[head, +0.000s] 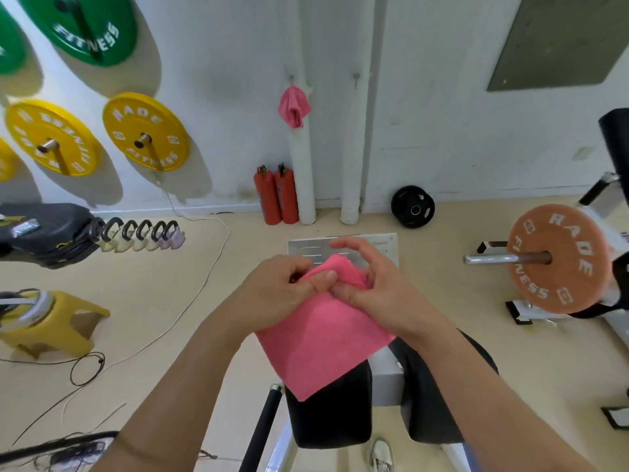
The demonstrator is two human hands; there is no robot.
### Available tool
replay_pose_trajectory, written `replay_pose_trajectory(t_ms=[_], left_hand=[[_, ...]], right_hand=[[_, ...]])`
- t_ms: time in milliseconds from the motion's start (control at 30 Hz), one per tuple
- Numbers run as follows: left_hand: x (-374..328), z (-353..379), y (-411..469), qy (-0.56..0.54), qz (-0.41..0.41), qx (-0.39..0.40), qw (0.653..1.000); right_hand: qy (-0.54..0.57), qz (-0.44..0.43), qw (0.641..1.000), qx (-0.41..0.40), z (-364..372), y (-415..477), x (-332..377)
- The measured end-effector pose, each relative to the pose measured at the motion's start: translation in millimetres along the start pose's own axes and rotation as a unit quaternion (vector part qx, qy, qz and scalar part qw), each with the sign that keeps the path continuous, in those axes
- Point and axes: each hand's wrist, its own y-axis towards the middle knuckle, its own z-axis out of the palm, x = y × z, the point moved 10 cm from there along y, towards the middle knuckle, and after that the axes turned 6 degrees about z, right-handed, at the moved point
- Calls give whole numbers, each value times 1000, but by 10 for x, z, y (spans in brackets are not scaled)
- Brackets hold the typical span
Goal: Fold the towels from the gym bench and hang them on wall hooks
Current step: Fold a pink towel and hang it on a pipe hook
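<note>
Left hand [279, 291] and right hand [377, 287] meet knuckle to knuckle, both pinching the upper end of a folded pink towel [320, 342]; the left thumb is clamped over the fold, the right thumb presses the bunched corner, and the right forefinger arches above it, free. From the pinch the cloth hangs down and back toward the body, its long axis on a slant, lowest corner pointing at the black bench pad [330, 410] directly beneath the hands. Judged step: gathering a corner for hanging, the fold itself done. Beyond the fingertips, up the white wall, a second pink towel [294, 107] already hangs from a hook, roughly in line with the left hand. Just beside it, toward the right hand's side, a bare hook [356, 78] is the likely target. It lies ahead and above, nearer the right hand, so the gathered end should lead upward. Whether the towel has a loop cannot be told.
</note>
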Motion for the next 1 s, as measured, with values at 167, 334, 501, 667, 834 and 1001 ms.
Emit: replay_pose_trajectory(t_ms=[167, 334, 501, 667, 834, 1001], left_hand=[[79, -70, -321, -168, -11, 96, 981], [-46, -199, -412, -411, 4, -59, 910], [-139, -23, -477, -503, -74, -65, 859], [-205, -114, -578, -439, -85, -157, 881], [-236, -69, -614, -477, -94, -182, 854], [-257, -180, -678, -432, -45, -177, 883]], right_hand=[[119, -8, 992, -34, -163, -147, 113], [180, 77, 978, -75, -159, -227, -156], [212, 126, 966, -76, -30, -359, -405], [25, 45, 981, -188, -154, -594, -49], [-30, -56, 998, -1, 371, -703, 408], [111, -12, 994, -11, 336, -629, 308]])
